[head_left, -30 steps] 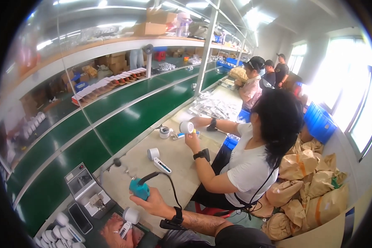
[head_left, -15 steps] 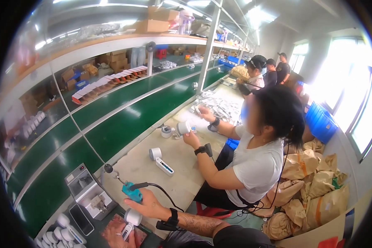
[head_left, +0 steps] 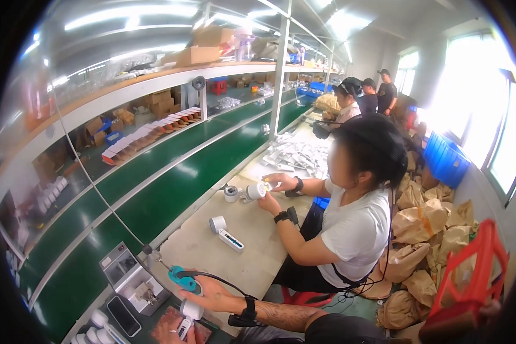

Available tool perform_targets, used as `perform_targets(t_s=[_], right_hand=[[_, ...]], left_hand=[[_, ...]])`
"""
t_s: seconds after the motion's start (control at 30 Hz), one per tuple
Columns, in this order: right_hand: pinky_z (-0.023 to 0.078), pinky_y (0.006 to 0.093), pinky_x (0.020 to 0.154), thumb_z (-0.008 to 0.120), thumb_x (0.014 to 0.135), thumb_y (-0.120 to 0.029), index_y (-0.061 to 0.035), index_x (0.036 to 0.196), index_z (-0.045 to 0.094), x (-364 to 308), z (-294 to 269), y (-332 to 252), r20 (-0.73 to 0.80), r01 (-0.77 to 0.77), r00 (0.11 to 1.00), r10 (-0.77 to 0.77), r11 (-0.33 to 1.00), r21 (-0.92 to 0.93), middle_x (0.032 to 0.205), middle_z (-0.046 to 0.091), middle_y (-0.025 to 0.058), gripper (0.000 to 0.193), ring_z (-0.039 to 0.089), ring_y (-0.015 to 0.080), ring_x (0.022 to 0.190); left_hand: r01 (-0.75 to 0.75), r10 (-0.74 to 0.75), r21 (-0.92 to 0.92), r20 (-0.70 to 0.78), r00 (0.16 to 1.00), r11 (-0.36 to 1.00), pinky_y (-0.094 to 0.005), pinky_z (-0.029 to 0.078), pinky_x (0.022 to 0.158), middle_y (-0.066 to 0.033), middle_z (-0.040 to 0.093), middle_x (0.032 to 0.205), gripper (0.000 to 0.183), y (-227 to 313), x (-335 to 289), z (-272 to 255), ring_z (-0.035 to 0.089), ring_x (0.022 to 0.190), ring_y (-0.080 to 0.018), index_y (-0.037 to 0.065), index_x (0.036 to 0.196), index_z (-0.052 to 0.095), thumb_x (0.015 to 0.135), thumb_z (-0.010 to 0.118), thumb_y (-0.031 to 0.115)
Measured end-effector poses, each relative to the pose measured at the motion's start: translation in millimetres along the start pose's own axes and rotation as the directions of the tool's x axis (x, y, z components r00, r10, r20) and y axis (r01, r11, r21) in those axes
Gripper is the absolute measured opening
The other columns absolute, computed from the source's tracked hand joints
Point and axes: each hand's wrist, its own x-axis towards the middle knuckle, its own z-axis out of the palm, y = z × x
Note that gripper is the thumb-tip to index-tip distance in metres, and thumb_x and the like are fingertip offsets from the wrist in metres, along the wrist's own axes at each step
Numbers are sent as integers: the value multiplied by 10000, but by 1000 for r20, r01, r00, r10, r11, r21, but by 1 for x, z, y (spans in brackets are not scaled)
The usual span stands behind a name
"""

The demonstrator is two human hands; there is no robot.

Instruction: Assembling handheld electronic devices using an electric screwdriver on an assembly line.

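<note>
My right hand (head_left: 217,295) is wrapped round a teal electric screwdriver (head_left: 183,278), which hangs from a cable and carries a black cord. The tool is tilted above a white handheld device (head_left: 192,310) with a round head and a narrow handle. My left hand (head_left: 167,329) grips this device low at the bottom edge, over a reddish mat (head_left: 171,316). The screwdriver's tip is hidden, so I cannot tell whether it touches the device. Left of my hands lie a dark phone (head_left: 124,316) and a metal box-like fixture (head_left: 137,285).
Several similar white devices (head_left: 100,334) lie at the lower left. Another device (head_left: 226,234) rests on the beige table. A co-worker (head_left: 352,229) sits at the right, holding a white round part (head_left: 256,191). A green conveyor (head_left: 155,186) runs alongside. A red stool (head_left: 470,275) stands out at right.
The view has shifted slightly. The red stool has come up into view at the right. The co-worker's far hand has moved from the pile to the white part. My hands keep their grips.
</note>
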Motion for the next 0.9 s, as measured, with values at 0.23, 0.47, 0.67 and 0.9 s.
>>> perform_targets(t_s=[0.23, 0.47, 0.67, 0.9], right_hand=[[443, 406, 1021, 645, 960, -389, -20, 1396, 470, -3, -8, -10, 69, -32, 997, 33, 999, -19, 1285, 572, 213, 597, 580, 356, 1173], [410, 372, 1078, 579, 1012, -338, -34, 1451, 420, -32, -4, 19, 29, 72, 997, -72, 997, 6, 1357, 536, 188, 558, 534, 306, 1246], [456, 377, 995, 541, 1037, -351, -73, 1465, 397, -85, -24, 31, 140, -61, 986, 89, 980, -189, 1227, 571, 162, 531, 580, 293, 1124], [527, 399, 763, 570, 1007, -308, -73, 1133, 589, -111, -11, 57, 143, 98, 989, -35, 879, -466, 962, 619, 112, 267, 633, 314, 905]], left_hand=[[-33, 33, 44, 7, 999, 998, -525, 480, 903, -161, 675, 1136, 300, -1, -1, 2, 621, 1060, -402, 95, 1132, 687, 897, 698, 282], [-57, 57, 52, -5, 998, 997, -507, 487, 917, -157, 670, 1185, 317, -6, -7, 11, 618, 1100, -381, 105, 1141, 690, 911, 680, 323], [-46, 46, 82, -7, 999, 996, -501, 492, 942, -171, 672, 1207, 320, -1, -6, 6, 622, 1122, -380, 99, 1135, 692, 921, 673, 337], [-201, 202, -76, 7, 979, 977, -502, 523, 872, -179, 685, 1027, 188, -17, -4, 5, 636, 1029, -415, 70, 1028, 688, 872, 732, 167]])
